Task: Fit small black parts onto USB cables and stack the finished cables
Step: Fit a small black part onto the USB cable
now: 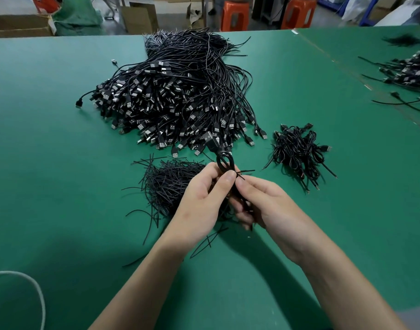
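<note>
- Held cable [224, 163]: thin black USB cable folded into a narrow bundle. A small loop stands out above the fingers, and the black plug [211, 142] sits just beyond the loop, blurred.
- Left hand [201, 198]: grip clamped on the bundle, thumb laid along its near side, fingers curled behind it.
- Right hand [263, 206]: grip closed as well. Thumb and forefinger pinch a thin black tie [247, 171] at the bundle's waist, and the lower fingers curl round the bundle's lower part. The tie's free ends stick out to the right.
- Long axis of the bundle runs away from the person, leaning slightly left, with loop and plug at the far end. The near end is hidden between the palms.
- Bundle is held up off the green surface [61, 186], over the right edge of the pile of loose ties [166, 186].
- Big heap of USB cables [175, 96] lies beyond the hands, plugs fanned toward the person and wire tails pointing away.
- Small stack of bundled cables [297, 153] lies to the right, apart from the heap.
- More cables [409, 70] lie at the far right edge.
- White cord [37, 289] curls at the near-left corner.
- Orange stools [235, 15] stand beyond the surface.
</note>
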Demonstrator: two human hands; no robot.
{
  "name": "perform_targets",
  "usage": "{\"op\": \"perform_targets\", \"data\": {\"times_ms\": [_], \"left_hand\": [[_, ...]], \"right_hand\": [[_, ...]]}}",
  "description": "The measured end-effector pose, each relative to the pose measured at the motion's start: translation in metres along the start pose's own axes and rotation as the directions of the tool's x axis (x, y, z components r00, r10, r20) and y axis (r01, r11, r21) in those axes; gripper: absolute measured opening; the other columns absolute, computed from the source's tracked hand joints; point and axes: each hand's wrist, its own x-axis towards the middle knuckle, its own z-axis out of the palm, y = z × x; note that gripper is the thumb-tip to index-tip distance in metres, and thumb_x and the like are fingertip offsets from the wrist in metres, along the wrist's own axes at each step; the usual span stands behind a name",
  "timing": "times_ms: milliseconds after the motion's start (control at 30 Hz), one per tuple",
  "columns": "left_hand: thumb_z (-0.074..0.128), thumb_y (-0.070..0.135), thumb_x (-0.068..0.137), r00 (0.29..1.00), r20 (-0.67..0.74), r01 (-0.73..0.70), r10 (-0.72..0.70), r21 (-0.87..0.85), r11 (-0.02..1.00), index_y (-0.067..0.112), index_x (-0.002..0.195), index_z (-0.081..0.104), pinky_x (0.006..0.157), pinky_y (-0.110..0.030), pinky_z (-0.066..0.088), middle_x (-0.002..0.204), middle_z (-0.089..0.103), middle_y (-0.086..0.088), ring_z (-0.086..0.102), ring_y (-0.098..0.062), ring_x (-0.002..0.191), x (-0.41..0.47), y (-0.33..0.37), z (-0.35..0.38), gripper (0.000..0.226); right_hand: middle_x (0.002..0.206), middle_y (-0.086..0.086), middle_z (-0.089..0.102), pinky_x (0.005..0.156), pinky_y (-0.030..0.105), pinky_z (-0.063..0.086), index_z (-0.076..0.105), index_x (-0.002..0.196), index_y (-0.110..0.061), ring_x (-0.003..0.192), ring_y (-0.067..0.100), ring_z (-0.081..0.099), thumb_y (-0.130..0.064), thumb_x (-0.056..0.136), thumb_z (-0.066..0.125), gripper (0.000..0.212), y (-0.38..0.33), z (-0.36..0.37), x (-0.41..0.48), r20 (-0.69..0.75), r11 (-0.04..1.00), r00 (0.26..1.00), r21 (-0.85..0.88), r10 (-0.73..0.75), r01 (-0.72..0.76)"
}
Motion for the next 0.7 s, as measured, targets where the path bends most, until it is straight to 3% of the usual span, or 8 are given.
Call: {"op": "perform_targets", "data": {"times_ms": [100,167,267,333,433,533,633,700], "left_hand": [[0.051,0.023,0.105,0.999,-0.034,-0.038,0.040,0.053,0.998,0.004,0.114,0.065,0.082,-0.035,0.059,0.093,0.076,-0.008,0.073,-0.024,0.090,0.001,-0.001,-0.002,0.026],[0.052,0.022,0.105,0.999,-0.043,-0.019,0.022,0.053,0.998,0.009,0.117,0.070,0.090,-0.022,0.055,0.109,0.078,-0.003,0.072,-0.013,0.104,0.001,-0.001,-0.003,0.025],[0.051,0.020,0.106,1.000,0.012,-0.018,0.016,0.097,0.995,0.016,0.105,0.072,0.071,-0.004,0.045,0.083,0.071,0.022,0.062,0.008,0.075,-0.001,0.003,-0.006,0.022],[0.053,0.027,0.104,0.999,0.031,0.009,-0.011,0.080,0.997,0.018,0.099,0.074,0.066,-0.009,0.041,0.076,0.062,0.022,0.051,0.006,0.066,-0.001,0.005,-0.009,0.024],[0.056,0.038,0.098,0.995,0.040,0.087,-0.090,0.059,0.994,0.030,0.087,0.076,0.067,-0.033,0.029,0.078,0.043,-0.002,0.033,-0.010,0.070,-0.001,0.006,-0.013,0.024],[0.056,0.036,0.100,0.992,0.071,0.095,-0.101,0.083,0.992,0.034,0.077,0.073,0.068,-0.036,0.027,0.073,0.040,-0.001,0.030,-0.018,0.069,-0.002,0.007,-0.014,0.029],[0.051,0.018,0.108,0.996,0.089,0.002,-0.013,0.117,0.993,0.035,0.083,0.075,0.065,-0.006,0.039,0.065,0.058,0.025,0.051,0.009,0.062,-0.004,0.007,-0.013,0.038],[0.050,0.014,0.108,0.998,0.050,-0.040,0.032,0.175,0.984,0.026,0.101,0.074,0.067,0.000,0.040,0.067,0.062,0.031,0.057,0.015,0.068,-0.006,0.005,-0.012,0.028]], "right_hand": [[0.083,-0.010,0.066,0.069,0.027,0.051,0.063,0.104,-0.022,0.068,0.010,0.059,-0.031,0.103,0.058,0.010,0.001,-0.001,0.000,-0.165,0.911,0.958,-0.382,-0.235,0.158],[0.093,-0.014,0.066,0.077,0.020,0.050,0.061,0.112,-0.030,0.083,0.007,0.064,-0.030,0.096,0.068,0.018,0.001,-0.006,0.000,-0.196,0.723,0.859,-0.643,-0.474,0.252],[0.101,-0.012,0.064,0.081,0.027,0.051,0.067,0.110,-0.018,0.090,0.008,0.063,-0.023,0.097,0.067,0.014,-0.005,-0.014,0.002,0.050,0.393,0.724,-0.812,-0.688,0.430],[0.098,-0.007,0.064,0.079,0.032,0.052,0.071,0.103,-0.012,0.090,0.012,0.063,-0.020,0.099,0.068,0.010,-0.008,-0.021,0.005,0.174,0.268,0.669,-0.822,-0.723,0.503],[0.088,-0.002,0.066,0.075,0.032,0.052,0.074,0.092,-0.007,0.081,0.018,0.063,-0.018,0.096,0.073,0.012,-0.015,-0.027,0.008,0.247,0.153,0.619,-0.840,-0.745,0.520],[0.082,-0.003,0.066,0.071,0.023,0.049,0.074,0.088,-0.007,0.075,0.013,0.061,-0.014,0.093,0.075,0.009,-0.020,-0.024,0.007,0.238,0.204,0.638,-0.818,-0.732,0.538],[0.076,-0.013,0.065,0.069,0.013,0.044,0.072,0.084,-0.015,0.073,0.006,0.061,-0.013,0.089,0.078,0.008,-0.022,-0.016,0.005,0.054,0.456,0.726,-0.745,-0.686,0.487],[0.073,-0.013,0.066,0.067,0.012,0.044,0.071,0.082,-0.020,0.071,0.008,0.062,-0.013,0.088,0.078,0.012,-0.021,-0.013,0.006,-0.082,0.639,0.796,-0.648,-0.600,0.415]]}}
